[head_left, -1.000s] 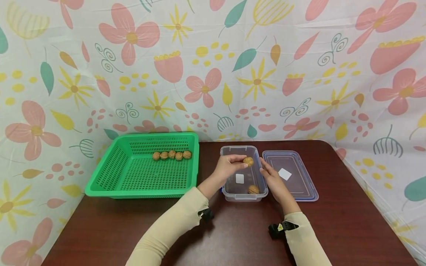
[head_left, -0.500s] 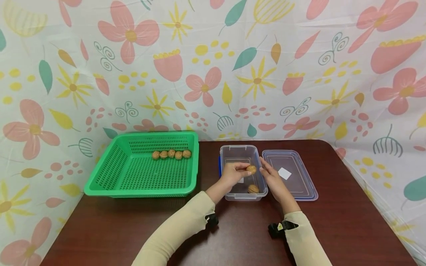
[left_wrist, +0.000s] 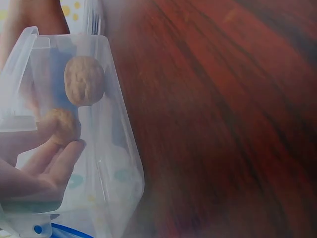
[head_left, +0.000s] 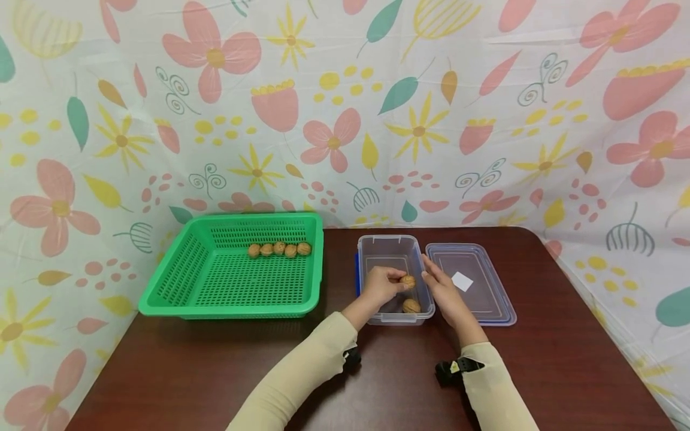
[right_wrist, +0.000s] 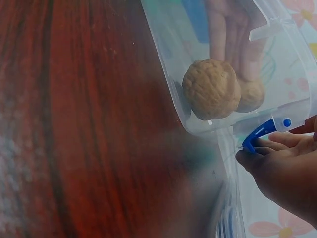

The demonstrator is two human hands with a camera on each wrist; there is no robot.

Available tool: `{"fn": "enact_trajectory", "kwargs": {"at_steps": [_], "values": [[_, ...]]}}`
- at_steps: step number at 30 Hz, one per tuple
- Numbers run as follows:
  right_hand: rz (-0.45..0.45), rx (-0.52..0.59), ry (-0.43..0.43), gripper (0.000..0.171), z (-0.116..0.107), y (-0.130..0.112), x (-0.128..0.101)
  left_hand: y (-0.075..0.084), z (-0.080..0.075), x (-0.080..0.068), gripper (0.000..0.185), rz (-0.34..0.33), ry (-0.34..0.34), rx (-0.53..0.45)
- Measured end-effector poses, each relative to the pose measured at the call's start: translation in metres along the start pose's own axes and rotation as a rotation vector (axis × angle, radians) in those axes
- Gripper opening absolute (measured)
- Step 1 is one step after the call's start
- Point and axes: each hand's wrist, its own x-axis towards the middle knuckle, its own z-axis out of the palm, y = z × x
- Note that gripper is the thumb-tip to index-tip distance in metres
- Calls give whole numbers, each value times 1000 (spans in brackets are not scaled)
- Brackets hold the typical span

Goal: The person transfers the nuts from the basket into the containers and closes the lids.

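In the head view my left hand (head_left: 384, 286) reaches down into a clear plastic food container (head_left: 362, 242) and pinches a walnut (head_left: 408, 281) between thumb and fingers. A second walnut (head_left: 411, 306) lies just in front of it, in the container's near right corner. Through the clear wall in the left wrist view, the fingertips hold the pinched walnut (left_wrist: 65, 126) low in the container. My right hand (head_left: 444, 292) lies along the container's right side, fingers extended. The right wrist view shows that hand (right_wrist: 282, 166) by a blue side latch (right_wrist: 260, 135).
A green slotted basket (head_left: 232, 281) stands to the left, with several walnuts (head_left: 278, 248) lined up at its back right. Right of the container lies its clear lid (head_left: 485, 287), bearing a white label (head_left: 462, 281). A patterned cloth (head_left: 345, 120) hangs behind the brown table (head_left: 388, 377).
My left hand has moved down and slightly right with the walnut, bringing it close behind the second walnut. My right hand has stayed at the container's side.
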Motion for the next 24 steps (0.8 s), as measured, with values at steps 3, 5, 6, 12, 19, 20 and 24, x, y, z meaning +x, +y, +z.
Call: {"fn": "enact_trajectory", "kwargs": {"at_steps": [3, 5, 6, 12, 19, 20, 24], "values": [[6, 1, -5, 52, 0, 1, 0, -1, 0, 0, 23, -15, -9, 36], [11, 1, -8, 52, 1, 1, -1, -2, 1, -1, 24, -24, -15, 52], [13, 0, -10, 52, 0, 1, -1, -2, 1, -1, 24, -25, -17, 64], [10, -12, -15, 53, -1, -1, -1, -3, 2, 1, 24, -10, -16, 101], [6, -15, -15, 53, -2, -2, -1, -1, 3, 2, 22, -9, -25, 103], [7, -15, -16, 53, -3, -2, 0, -1, 3, 2, 22, -6, -24, 112], [8, -9, -21, 53, -2, -1, 1, -1, 3, 4, 22, -5, -24, 129]]}}
